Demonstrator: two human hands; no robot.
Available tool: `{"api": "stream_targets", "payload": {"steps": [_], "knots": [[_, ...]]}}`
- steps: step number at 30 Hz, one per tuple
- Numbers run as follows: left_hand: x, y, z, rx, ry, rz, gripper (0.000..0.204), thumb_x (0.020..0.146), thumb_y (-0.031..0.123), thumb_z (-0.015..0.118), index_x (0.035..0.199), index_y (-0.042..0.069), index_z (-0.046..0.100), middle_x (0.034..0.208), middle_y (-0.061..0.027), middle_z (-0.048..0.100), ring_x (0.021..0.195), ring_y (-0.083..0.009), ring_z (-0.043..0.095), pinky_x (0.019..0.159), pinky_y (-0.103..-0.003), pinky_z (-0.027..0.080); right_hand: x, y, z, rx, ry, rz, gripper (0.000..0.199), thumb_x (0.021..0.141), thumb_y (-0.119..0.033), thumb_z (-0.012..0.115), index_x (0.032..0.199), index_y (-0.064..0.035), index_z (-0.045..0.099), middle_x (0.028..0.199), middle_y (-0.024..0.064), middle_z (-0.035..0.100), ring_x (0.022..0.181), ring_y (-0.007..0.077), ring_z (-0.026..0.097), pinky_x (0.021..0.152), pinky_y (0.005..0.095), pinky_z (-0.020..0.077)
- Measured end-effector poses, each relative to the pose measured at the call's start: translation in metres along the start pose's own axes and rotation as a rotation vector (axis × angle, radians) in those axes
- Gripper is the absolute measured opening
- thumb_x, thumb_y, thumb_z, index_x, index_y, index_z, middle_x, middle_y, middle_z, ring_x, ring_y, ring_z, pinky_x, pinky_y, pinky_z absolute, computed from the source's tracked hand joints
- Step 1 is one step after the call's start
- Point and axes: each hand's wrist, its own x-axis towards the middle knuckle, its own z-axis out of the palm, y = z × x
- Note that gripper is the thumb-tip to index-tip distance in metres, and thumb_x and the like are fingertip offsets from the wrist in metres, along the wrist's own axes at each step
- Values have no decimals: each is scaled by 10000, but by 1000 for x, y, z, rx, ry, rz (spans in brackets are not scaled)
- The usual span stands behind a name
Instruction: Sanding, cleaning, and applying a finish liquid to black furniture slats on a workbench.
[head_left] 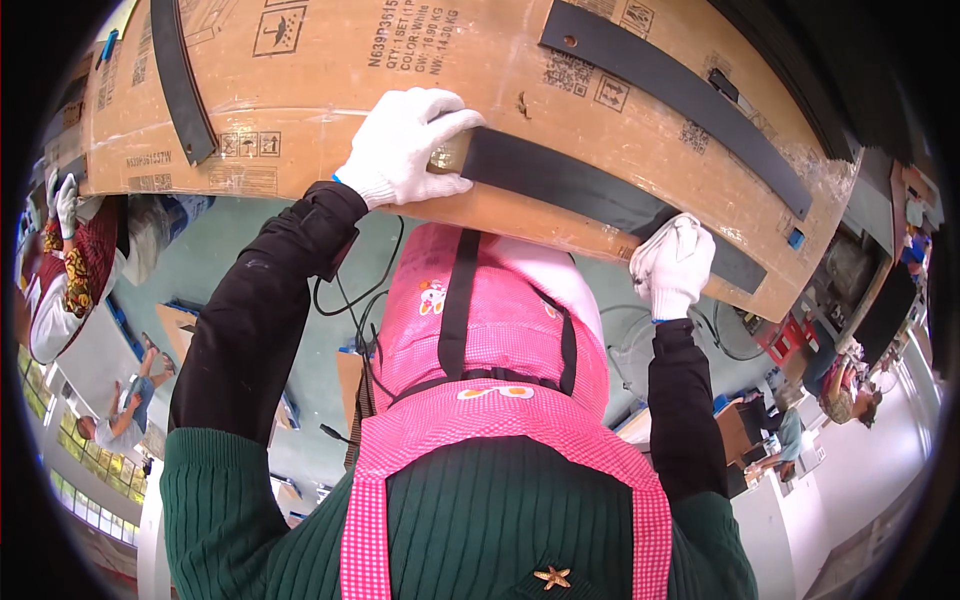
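Note:
My left hand, in a white knit glove, spans the left end of a flat dark strip, thumb and fingers at its two edges. A small yellowish, shiny patch shows between them; what it is I cannot make out. The strip lies along the near edge of a large brown cardboard carton. Closed over the strip's right part is my right hand, gloved in white too. Dark material shows just beside its fingers, and what they hold is hidden.
Two more dark strips, one on the left and one at the far right, lie on the carton. A small black piece lies beyond the right one. Cables run across the floor. Other people are around the room.

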Motion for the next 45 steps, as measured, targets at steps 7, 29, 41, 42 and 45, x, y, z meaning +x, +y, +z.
{"api": "stream_targets", "payload": {"steps": [7, 29, 41, 42, 45], "knots": [[4, -3, 6, 56, 37, 19, 728, 669, 370, 896, 1328, 153, 675, 1248, -95, 653, 1168, -333, 612, 1029, -456, 481, -52, -134, 125, -629, -729, -607, 134, 906, -251, 645, 944, -133, 697, 970, 135, 664, 865, 356, 705, 720, 477, 597], [4, 6, 3, 136, 35, -21, 732, 658, 370, 897, 1314, 129, 682, 1254, -116, 658, 1193, -350, 615, 1048, -471, 483, -15, -97, 104, -514, -503, -538, 232, 966, -289, 584, 899, -99, 697, 872, 161, 677, 801, 342, 714, 727, 488, 600], [5, 12, 3, 170, 36, -22, 726, 653, 392, 888, 1293, 115, 685, 1246, -122, 663, 1178, -359, 619, 1037, -477, 487, 47, 97, -34, -820, -203, -332, 239, 984, -198, 537, 938, -27, 697, 923, 203, 708, 875, 384, 685, 841, 472, 542], [1, 10, 5, 161, 45, -20, 724, 654, 395, 886, 1292, 116, 685, 1239, -123, 667, 1166, -359, 624, 1032, -475, 493, 27, 24, 4, -806, -283, -603, 229, 974, -192, 536, 899, -49, 697, 859, 191, 702, 857, 366, 689, 826, 478, 548], [9, 11, 8, 165, 28, -28, 720, 661, 391, 879, 1301, 126, 683, 1240, -125, 658, 1187, -361, 609, 1047, -477, 479, -33, -85, 72, -604, -443, -475, 243, 982, -241, 546, 915, -108, 738, 869, 174, 716, 821, 355, 752, 729, 490, 618]]}}
